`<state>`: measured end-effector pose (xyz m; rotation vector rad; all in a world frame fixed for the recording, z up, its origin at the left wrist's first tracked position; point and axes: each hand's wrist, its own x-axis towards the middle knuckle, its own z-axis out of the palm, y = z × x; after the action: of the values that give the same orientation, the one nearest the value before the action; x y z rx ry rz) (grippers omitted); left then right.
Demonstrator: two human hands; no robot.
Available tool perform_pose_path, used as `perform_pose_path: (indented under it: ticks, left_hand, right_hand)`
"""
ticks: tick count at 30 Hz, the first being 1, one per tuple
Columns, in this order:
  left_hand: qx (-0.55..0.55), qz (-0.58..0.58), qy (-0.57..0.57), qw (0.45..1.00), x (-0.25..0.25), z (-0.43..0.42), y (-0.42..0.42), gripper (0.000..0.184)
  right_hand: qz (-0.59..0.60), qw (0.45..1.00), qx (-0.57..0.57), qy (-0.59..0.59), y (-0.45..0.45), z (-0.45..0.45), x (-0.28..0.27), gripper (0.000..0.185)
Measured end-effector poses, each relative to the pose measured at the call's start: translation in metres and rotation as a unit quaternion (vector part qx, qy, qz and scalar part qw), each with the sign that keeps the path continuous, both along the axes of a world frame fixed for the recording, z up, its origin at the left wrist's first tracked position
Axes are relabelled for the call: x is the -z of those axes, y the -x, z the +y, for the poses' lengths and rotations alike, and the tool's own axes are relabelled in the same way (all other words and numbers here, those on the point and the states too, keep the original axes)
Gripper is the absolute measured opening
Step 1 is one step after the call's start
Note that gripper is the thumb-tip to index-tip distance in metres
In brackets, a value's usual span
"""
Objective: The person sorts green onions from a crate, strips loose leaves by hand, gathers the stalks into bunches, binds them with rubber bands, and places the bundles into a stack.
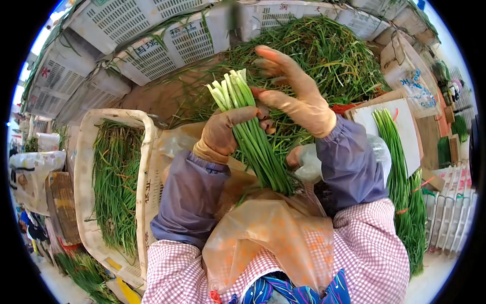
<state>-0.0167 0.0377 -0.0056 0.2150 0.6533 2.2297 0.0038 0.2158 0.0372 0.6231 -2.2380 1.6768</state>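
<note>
My left hand (220,133), in a tan glove, is wrapped round a bunch of chives (253,147) in front of my chest. The pale stem ends point up and away, while the green leaves run down towards my plastic apron (263,225). My right hand (298,93), gloved as well, is raised just to the right of the stem ends. Its fingers are stretched out with the thumb apart, slightly blurred, and nothing shows between them. Beyond both hands spreads a large heap of loose green leaves (324,55).
At left stands a white crate (82,167) with chives (117,177) in it. Tied bundles of chives (392,147) lie at right beside a white board (367,121). White slatted crates (187,43) line the back, and a cardboard-coloured box (62,207) sits far left.
</note>
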Motion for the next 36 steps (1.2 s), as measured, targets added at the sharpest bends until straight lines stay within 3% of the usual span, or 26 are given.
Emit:
perform_pose_path:
  ticks: [1, 3, 4, 6, 7, 8, 9, 10, 11, 14, 16, 17, 19, 20, 25, 27, 28, 29, 30, 31, 32, 33, 35, 36]
  left_hand:
    - [0.006, -0.004, 0.0, 1.0, 0.001, 0.0, 0.001, 0.034]
    - [0.062, 0.088, 0.119, 0.987, 0.006, -0.003, 0.007, 0.028]
    - [0.066, -0.031, 0.123, 0.99, 0.009, -0.002, 0.008, 0.02]
    - [0.032, 0.02, 0.118, 0.992, 0.009, -0.002, 0.01, 0.018]
    - [0.002, 0.046, 0.086, 0.995, 0.005, -0.002, 0.012, 0.019]
    - [-0.025, 0.031, 0.046, 0.998, -0.002, -0.009, 0.019, 0.02]
    - [-0.06, 0.02, 0.005, 0.998, -0.012, -0.016, 0.026, 0.021]
    - [-0.135, 0.044, 0.063, 0.988, -0.017, -0.014, 0.023, 0.022]
    - [-0.117, -0.017, -0.054, 0.992, 0.001, -0.039, 0.051, 0.015]
    - [-0.079, -0.049, -0.092, 0.991, 0.002, -0.049, 0.058, 0.019]
    - [-0.173, -0.015, -0.05, 0.984, 0.004, -0.054, 0.06, 0.023]
    - [-0.169, -0.02, -0.05, 0.984, 0.007, -0.054, 0.06, 0.023]
    - [-0.236, -0.041, 0.014, 0.971, 0.011, -0.057, 0.064, 0.025]
    - [-0.212, -0.035, -0.028, 0.976, 0.02, -0.058, 0.068, 0.026]
    - [-0.242, -0.065, 0.048, 0.967, 0.027, -0.059, 0.071, 0.021]
    - [-0.163, -0.028, -0.03, 0.986, 0.029, -0.047, 0.071, 0.019]
    - [-0.215, -0.097, 0.037, 0.971, 0.016, -0.044, 0.061, 0.016]
    - [-0.049, -0.022, -0.002, 0.999, 0.014, -0.047, 0.057, 0.021]
    - [-0.172, 0.065, 0.135, 0.974, 0.021, -0.039, 0.05, 0.03]
    - [-0.194, 0.321, 0.13, 0.918, 0.028, -0.024, 0.046, 0.034]
    - [-0.163, 0.264, 0.132, 0.941, 0.023, -0.024, 0.045, 0.036]
    - [-0.134, 0.203, 0.133, 0.961, 0.018, -0.024, 0.044, 0.04]
    - [-0.111, 0.07, 0.183, 0.974, 0.005, -0.029, 0.044, 0.044]
    - [-0.134, 0.079, 0.138, 0.978, 0.0, -0.017, 0.04, 0.04]
  right_hand:
    - [0.086, 0.994, -0.003, -0.071, 0.007, -0.008, -0.005, 0.06]
    - [0.035, 0.964, 0.012, -0.262, 0.015, -0.018, -0.012, 0.049]
    - [0.05, 0.964, 0.049, -0.257, 0.027, -0.022, -0.008, 0.032]
    - [0.047, 0.978, 0.143, -0.144, 0.048, -0.024, 0.003, 0.02]
    - [0.162, 0.956, 0.172, -0.172, 0.056, -0.024, 0.01, 0.02]
    - [0.018, 0.987, 0.162, -0.001, 0.066, -0.013, 0.014, 0.02]
    - [-0.12, 0.969, 0.136, 0.17, 0.077, -0.003, 0.013, 0.02]
    - [-0.148, 0.958, 0.142, 0.2, 0.079, 0.006, 0.016, 0.02]
    - [-0.173, 0.945, 0.149, 0.236, 0.079, 0.016, 0.021, 0.02]
    - [-0.243, 0.942, 0.123, 0.194, 0.067, 0.042, 0.045, 0.019]
    - [-0.27, 0.942, 0.093, 0.177, 0.059, 0.049, 0.048, 0.022]
    - [-0.274, 0.94, 0.098, 0.177, 0.053, 0.056, 0.054, 0.022]
    - [-0.33, 0.91, -0.009, 0.25, 0.044, 0.064, 0.062, 0.024]
    - [-0.36, 0.907, -0.024, 0.215, 0.038, 0.072, 0.064, 0.031]
    - [-0.339, 0.913, -0.107, 0.202, 0.043, 0.078, 0.06, 0.048]
    - [-0.313, 0.905, -0.153, 0.242, 0.044, 0.07, 0.06, 0.053]
    - [-0.342, 0.876, -0.214, 0.266, 0.05, 0.047, 0.065, 0.052]
    - [-0.36, 0.855, -0.231, 0.293, 0.047, 0.033, 0.073, 0.051]
    - [-0.305, 0.888, -0.279, 0.203, 0.051, 0.011, 0.088, 0.043]
    - [-0.237, 0.91, -0.319, 0.119, 0.056, -0.011, 0.104, 0.035]
    - [-0.425, 0.792, -0.355, 0.259, 0.034, -0.034, 0.109, 0.026]
    - [-0.477, 0.773, -0.248, 0.335, 0.001, -0.047, 0.071, 0.023]
    - [-0.54, 0.701, -0.277, 0.373, -0.007, -0.069, 0.078, 0.025]
    - [-0.535, 0.707, -0.272, 0.375, -0.017, -0.064, 0.07, 0.025]
